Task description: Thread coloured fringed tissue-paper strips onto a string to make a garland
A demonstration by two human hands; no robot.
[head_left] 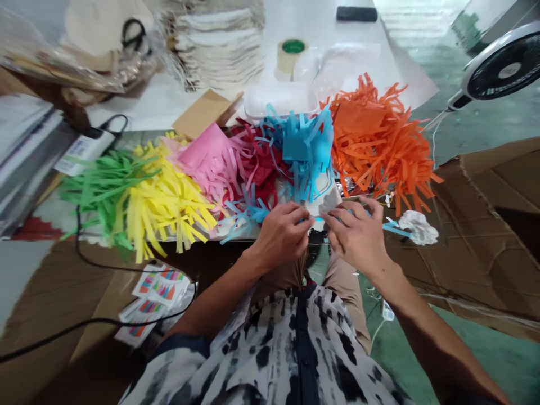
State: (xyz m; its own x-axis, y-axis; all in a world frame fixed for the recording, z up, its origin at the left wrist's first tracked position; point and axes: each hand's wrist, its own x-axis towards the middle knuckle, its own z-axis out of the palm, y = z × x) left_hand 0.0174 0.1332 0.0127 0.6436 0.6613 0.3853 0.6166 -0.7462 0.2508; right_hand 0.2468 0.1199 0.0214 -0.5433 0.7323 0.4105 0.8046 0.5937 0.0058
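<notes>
My left hand [280,233] and my right hand [358,233] meet at the table's front edge, both with fingers pinched on a thin blue paper strip [394,228] that runs between them and sticks out to the right. Just behind my hands lies the blue fringed paper pile [304,146]. Around it are piles of cut fringed paper: orange [375,135], dark red [259,166], pink [211,157], yellow [164,202] and green [103,188].
A crumpled white wad [419,226] lies right of my right hand. A white tray [280,98], tape roll [291,53], stacked paper [221,45], black cable [84,264], printed cards [156,292], a fan [504,67] and brown cardboard [485,225] surround the work area.
</notes>
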